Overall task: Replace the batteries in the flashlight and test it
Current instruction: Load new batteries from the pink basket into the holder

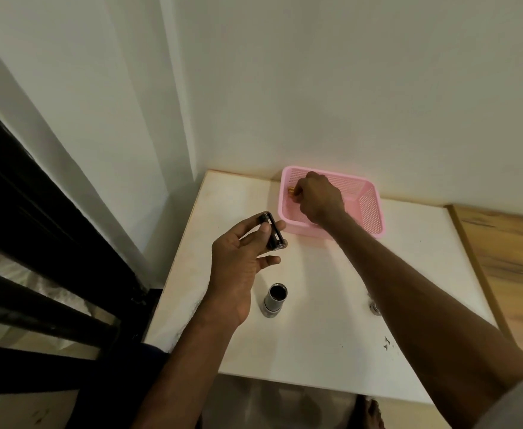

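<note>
The silver flashlight body point(274, 300) stands upright on the white table point(322, 305), its open end facing up. My left hand point(238, 258) holds a black battery holder point(271, 232) above the table, just left of the pink basket point(368, 209). My right hand point(317, 196) is inside the basket, fingers pinched on a small battery with a gold-coloured end point(291, 191). A small silver piece, perhaps the flashlight's cap point(375, 306), lies on the table, partly hidden by my right forearm.
The basket sits at the table's back edge against the white wall. A black metal frame point(37, 243) runs along the left. A wooden surface point(514, 267) adjoins the table on the right. A bare foot point(375, 413) shows below the table's front edge.
</note>
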